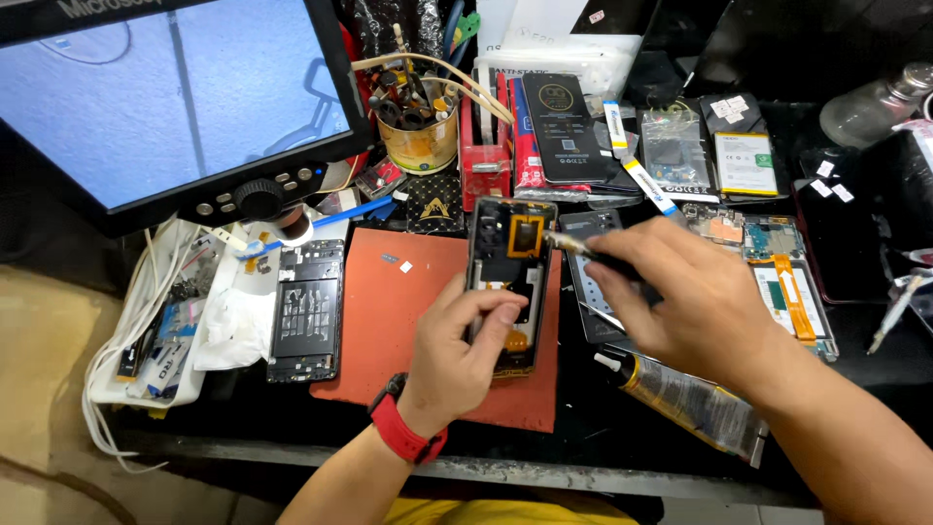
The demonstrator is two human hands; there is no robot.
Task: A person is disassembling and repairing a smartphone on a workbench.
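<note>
Here, at upper left, a tilted glossy monitor (165,92) with knobs along its lower edge. Below it, white crumpled tissue (233,326), then a stripped phone frame (307,311), flat beside a matte red rubber mat (389,311). At centre, left hand (457,355), red-banded at the wrist, closed around an opened phone (510,282), raised upright over the mat. Right hand (695,306) pinched narrow on a slim metal tool (583,248), tip touching the phone's upper right edge. Crowding lower right, a crumpled glue tube (695,403); little free room between.
</note>
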